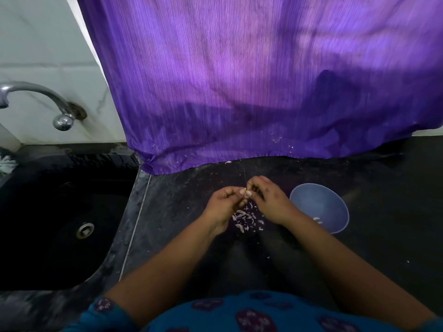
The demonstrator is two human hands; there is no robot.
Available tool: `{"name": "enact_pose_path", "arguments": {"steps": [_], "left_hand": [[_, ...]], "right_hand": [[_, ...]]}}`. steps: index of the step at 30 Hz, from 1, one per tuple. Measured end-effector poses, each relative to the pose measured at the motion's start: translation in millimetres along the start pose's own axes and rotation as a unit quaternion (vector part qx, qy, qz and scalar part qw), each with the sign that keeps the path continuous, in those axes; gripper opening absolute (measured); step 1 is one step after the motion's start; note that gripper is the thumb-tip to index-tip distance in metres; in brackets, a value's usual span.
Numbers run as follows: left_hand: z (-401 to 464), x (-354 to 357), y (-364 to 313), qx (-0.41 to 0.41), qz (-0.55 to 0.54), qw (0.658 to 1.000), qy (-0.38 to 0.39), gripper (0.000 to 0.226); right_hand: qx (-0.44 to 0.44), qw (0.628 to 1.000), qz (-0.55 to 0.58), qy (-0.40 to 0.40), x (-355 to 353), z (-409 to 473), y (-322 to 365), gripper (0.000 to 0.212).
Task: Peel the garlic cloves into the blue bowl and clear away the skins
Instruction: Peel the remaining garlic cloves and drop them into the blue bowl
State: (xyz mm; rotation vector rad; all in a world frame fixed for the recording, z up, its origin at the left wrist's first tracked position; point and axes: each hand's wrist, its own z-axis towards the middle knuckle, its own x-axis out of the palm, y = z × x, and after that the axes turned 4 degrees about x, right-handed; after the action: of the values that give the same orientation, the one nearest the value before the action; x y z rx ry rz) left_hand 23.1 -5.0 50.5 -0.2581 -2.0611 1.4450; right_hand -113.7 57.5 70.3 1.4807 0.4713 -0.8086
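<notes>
Head view, looking down on a dark stone surface (239, 259). Left hand (224, 203) and right hand (268, 200) meet above the surface, fingertips together near the middle of the frame. Fingers of both hands are curled inward and narrow, pinching a small pale item between them, taken to be a garlic clove (245, 190); it is mostly hidden by the fingertips, so its state of peeling cannot be told. Directly below the hands lies a scatter of pale garlic skins (247, 219) on the surface, loose flakes spread between the two wrists. A few more flecks lie farther toward the near edge and at the far right. The blue bowl (311, 202) stands upright on the surface just beside the right hand, on its right side; the right wrist overlaps its near rim in view. One or two small pale pieces show low inside the bowl, partly hidden by the forearm; too small to identify with certainty. A purple cloth (239, 92) hangs across the back, its lower edge touching the surface, with small white flecks on it. To the left, a dark sink (60, 224) with a metal drain; above it a chrome tap (36, 97) comes from the pale tiled wall. A blue patterned garment (239, 315) shows at the bottom edge.
</notes>
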Motion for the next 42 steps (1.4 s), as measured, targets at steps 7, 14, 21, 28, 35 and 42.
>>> {"name": "enact_pose_path", "arguments": {"steps": [7, 14, 21, 28, 35, 42], "left_hand": [[1.3, -2.4, -1.5, -0.021, -0.105, 0.994, -0.016, 0.013], [4.1, -3.9, -6.3, -0.016, -0.089, 0.996, -0.023, 0.015], [1.5, 1.7, -2.8, 0.027, -0.008, 1.000, 0.007, 0.018], [1.8, 3.0, -2.3, 0.039, 0.018, 0.999, 0.007, 0.019], [4.5, -5.9, 5.8, 0.091, 0.187, 0.978, -0.012, 0.020], [4.9, -10.3, 6.9, 0.118, 0.238, 0.964, -0.019, 0.013]], "right_hand": [[0.011, 1.000, 0.011, -0.001, 2.6, -10.5, -6.2, 0.013], [0.098, 0.990, 0.075, -0.072, 1.1, -14.5, -18.7, 0.012], [0.108, 0.987, 0.082, -0.081, -7.8, -6.9, -15.7, 0.017], [0.124, 0.982, 0.116, -0.087, -13.0, -2.7, -11.5, 0.013], [0.066, 0.993, 0.074, -0.066, -14.9, -2.3, -1.8, 0.029], [0.016, 0.995, 0.081, -0.060, -10.4, -6.0, 3.9, 0.024]]}}
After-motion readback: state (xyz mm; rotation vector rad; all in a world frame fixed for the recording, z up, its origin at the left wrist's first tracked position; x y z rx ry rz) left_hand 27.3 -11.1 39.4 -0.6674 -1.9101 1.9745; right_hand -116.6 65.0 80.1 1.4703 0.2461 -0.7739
